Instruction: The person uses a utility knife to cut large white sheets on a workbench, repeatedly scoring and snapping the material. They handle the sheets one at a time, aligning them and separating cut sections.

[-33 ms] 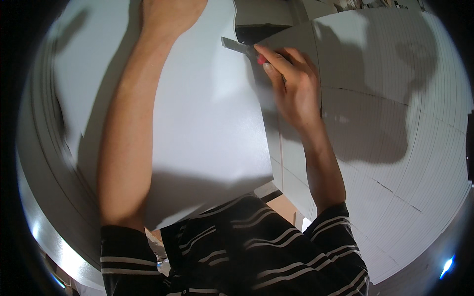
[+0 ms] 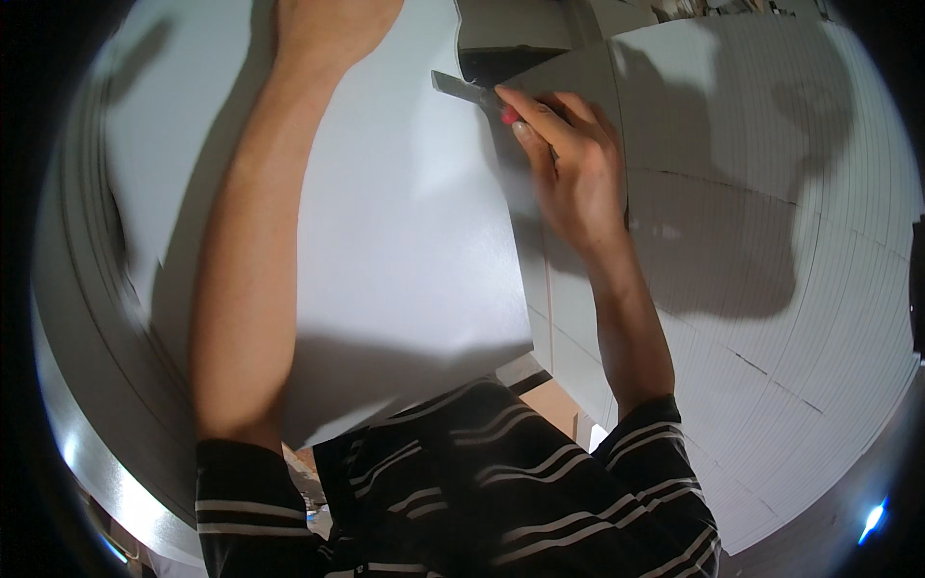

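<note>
A broad, smooth white sheet [image 2: 414, 241] lies in front of me, its right edge wavy near the top. My right hand [image 2: 578, 154] is closed round a tool with a flat grey blade [image 2: 455, 86] and a red part on its handle [image 2: 510, 115]; most of the handle is hidden in my fingers. The blade points left and lies over the sheet's right edge. My left hand [image 2: 337, 24] is at the top of the view, over the sheet. Its fingers are cut off by the frame.
To the right stands a large pale block [image 2: 742, 376] with many fine parallel lines, like stacked layers. Curved pale layers [image 2: 82, 260] rise at the left. A dark gap [image 2: 511, 64] opens beyond the blade. Small clutter [image 2: 718, 8] sits at the far right.
</note>
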A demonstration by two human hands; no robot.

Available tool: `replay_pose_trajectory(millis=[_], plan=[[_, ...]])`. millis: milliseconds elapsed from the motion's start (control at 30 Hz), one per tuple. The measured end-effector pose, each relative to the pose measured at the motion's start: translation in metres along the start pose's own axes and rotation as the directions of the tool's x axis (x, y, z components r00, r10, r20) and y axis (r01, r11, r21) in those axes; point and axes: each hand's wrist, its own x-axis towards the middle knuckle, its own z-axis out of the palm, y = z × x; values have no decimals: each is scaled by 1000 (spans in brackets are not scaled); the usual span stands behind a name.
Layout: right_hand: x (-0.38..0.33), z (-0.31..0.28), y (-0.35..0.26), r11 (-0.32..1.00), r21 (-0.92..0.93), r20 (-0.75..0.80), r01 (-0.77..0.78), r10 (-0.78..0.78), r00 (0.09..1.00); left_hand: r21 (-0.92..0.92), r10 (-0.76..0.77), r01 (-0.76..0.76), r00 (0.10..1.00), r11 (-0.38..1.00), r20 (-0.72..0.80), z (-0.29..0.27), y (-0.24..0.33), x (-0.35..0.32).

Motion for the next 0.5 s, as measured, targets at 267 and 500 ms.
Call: replay_pose_trajectory(millis=[267,500], plan=[[-15,-10,0,990,48,72,-134,130,989,31,-32,30,998,999,45,2,-2,4],[-3,-5,0,998,33,28,-55,54,998,-23,-118,121,988,992,99,-3,8,2]])
